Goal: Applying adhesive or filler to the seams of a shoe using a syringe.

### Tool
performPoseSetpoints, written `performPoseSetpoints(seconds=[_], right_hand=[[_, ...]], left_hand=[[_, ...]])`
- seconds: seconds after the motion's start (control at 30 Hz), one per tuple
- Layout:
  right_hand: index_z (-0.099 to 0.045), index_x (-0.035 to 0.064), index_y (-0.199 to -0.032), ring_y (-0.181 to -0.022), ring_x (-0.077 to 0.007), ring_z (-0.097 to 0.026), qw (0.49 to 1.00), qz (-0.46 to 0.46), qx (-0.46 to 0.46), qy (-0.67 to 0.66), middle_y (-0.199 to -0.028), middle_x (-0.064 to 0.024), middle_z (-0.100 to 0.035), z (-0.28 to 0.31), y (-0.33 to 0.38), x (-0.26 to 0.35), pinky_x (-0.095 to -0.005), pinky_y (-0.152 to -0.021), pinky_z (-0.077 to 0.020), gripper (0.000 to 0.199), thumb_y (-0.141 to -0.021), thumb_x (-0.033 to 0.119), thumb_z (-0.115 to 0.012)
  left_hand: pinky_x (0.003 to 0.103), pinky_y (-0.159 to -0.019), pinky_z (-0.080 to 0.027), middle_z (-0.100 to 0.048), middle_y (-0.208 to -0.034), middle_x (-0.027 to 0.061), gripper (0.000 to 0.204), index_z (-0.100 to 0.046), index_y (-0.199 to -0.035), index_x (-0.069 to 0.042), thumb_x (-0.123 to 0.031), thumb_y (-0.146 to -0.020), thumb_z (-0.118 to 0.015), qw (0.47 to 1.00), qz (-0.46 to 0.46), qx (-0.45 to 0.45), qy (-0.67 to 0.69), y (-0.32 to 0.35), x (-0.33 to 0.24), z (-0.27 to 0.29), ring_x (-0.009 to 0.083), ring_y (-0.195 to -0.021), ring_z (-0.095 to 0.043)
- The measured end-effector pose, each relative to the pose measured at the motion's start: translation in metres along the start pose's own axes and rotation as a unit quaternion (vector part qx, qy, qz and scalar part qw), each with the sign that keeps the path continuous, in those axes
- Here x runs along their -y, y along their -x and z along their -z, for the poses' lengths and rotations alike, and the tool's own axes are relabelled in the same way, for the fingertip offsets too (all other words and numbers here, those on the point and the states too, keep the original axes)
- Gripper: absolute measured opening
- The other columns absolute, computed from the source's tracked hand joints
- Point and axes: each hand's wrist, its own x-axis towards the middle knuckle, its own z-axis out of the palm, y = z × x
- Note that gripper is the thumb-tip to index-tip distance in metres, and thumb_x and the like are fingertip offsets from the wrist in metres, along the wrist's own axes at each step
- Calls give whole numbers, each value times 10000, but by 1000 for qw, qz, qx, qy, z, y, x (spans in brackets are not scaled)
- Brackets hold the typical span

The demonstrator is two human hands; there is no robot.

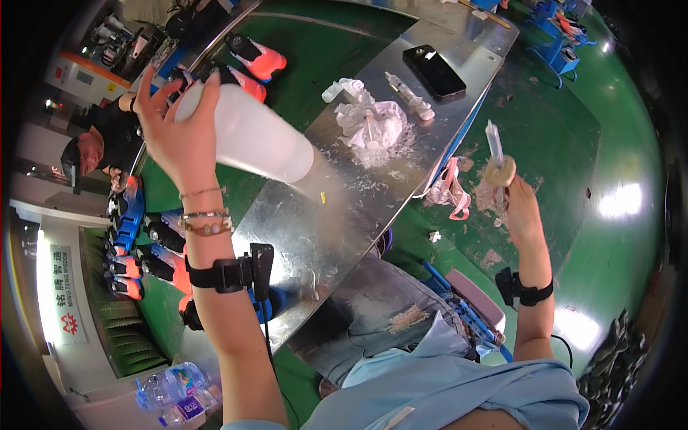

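My left hand [179, 132] is raised over the left side of the metal table, its fingers wrapped round a white translucent plastic bottle [261, 136]. The bottle is tilted, its wide end slanting down toward the tabletop. On the right, away from the table edge, my right hand [525, 215] is closed on a clear syringe [494, 143] held pointing up. A round beige piece [500, 173] sits around the syringe just above my fingers. Crumpled white tissue [373, 122] with white residue about it lies on the table. Beside it rests another syringe [410, 95].
A black phone [433, 70] lies on the metal table [380, 201]. Orange and black shoes [254, 57] stand beyond the left edge. Plastic bottles [179, 387] are at the lower left. A pink-and-white strappy item [450, 192] hangs by the right edge. Another person [107, 143] is at far left.
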Motion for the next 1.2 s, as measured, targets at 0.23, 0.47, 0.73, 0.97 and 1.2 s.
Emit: performPoseSetpoints(seconds=[0.23,0.47,0.73,0.97,1.2], right_hand=[[-572,6,-965,-750,-108,-476,981,45,123,-141,-816,-33,-526,-51,-65,55,-260,-667,-393,246,-883,200,-444],[-613,22,-918,-722,-118,-507,931,219,191,222,-822,-60,-584,-148,-139,101,-259,-675,-411,392,-660,290,-738],[-585,-19,-772,-714,-162,-512,864,242,162,412,-755,-58,-561,-234,-238,87,-288,-675,-405,540,-570,446,-770],[-586,-29,-720,-665,-261,-603,759,255,188,568,-717,-157,-613,-248,-244,89,-346,-600,-464,530,-477,407,-765],[-449,99,-664,-638,-93,-509,897,201,267,291,-747,-9,-572,-209,-196,103,-264,-536,-386,303,-652,188,-739]], left_hand=[[353,-844,-439,-524,-1122,108,775,-380,-1300,-78,-396,-682,-723,984,-13,126,-122,1,0,-3,235,-1037,-522],[397,-929,-395,-412,-1222,161,609,-387,-1273,-30,-131,-748,-677,999,7,45,9,41,-22,27,284,-1127,-445],[359,-841,-434,-517,-1119,167,442,-500,-1139,-3,14,-718,-635,977,33,212,-1,142,-46,88,312,-1029,-504],[310,-785,-463,-574,-1050,129,356,-542,-1079,-8,53,-733,-599,969,88,228,28,159,-38,115,224,-867,-626],[284,-755,-463,-634,-867,96,293,-560,-1044,-4,58,-758,-576,958,111,255,70,154,-32,102,189,-847,-638]])
